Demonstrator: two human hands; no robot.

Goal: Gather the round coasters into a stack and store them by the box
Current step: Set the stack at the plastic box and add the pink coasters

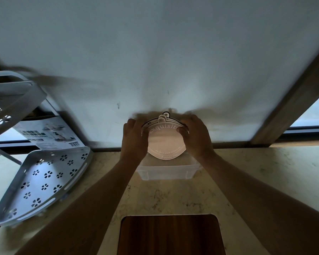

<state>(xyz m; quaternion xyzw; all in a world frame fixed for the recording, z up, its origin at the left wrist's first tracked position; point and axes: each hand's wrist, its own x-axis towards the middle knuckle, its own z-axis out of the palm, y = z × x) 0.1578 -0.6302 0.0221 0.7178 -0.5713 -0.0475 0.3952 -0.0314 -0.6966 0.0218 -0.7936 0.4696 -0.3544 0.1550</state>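
A stack of round coasters point(165, 142) stands on edge at the back of the counter, leaning towards the white wall. The front one is pale pink with white lettering, and hanging tabs stick up at its top. My left hand point(133, 139) grips the stack's left rim and my right hand point(197, 136) grips its right rim. Just in front of the stack sits a clear plastic box point(166, 172). The stack's lower edge is level with the box's far rim; I cannot tell whether it rests inside or behind the box.
A white perforated corner shelf rack point(44, 179) stands at the left, with a printed cardboard package point(48, 133) behind it. A dark wooden board point(170, 235) lies near the counter's front edge. A wooden window frame point(291, 100) slants at the right.
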